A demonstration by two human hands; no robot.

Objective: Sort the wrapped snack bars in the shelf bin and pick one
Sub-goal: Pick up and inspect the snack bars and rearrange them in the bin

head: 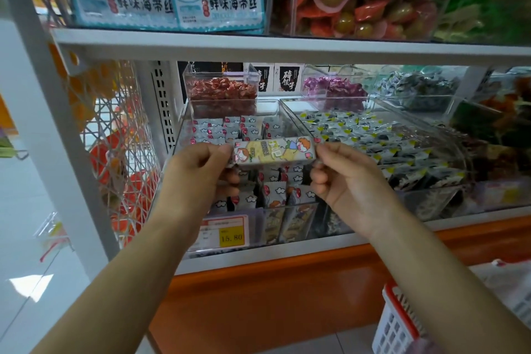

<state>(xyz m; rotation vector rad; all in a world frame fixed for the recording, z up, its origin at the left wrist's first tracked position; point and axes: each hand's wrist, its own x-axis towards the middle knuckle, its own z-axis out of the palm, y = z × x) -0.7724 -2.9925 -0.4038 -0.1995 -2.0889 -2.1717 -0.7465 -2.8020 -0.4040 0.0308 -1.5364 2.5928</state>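
Above the shelf bin (184,135), both hands (198,172) (344,178) pinch one snack bar (274,151).

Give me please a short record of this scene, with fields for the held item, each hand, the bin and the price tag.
held item: snack bar, level, above the bin
left hand: pinches its left end
right hand: pinches its right end
bin: clear bin, more wrapped bars inside
price tag: yellow, reads 15.80
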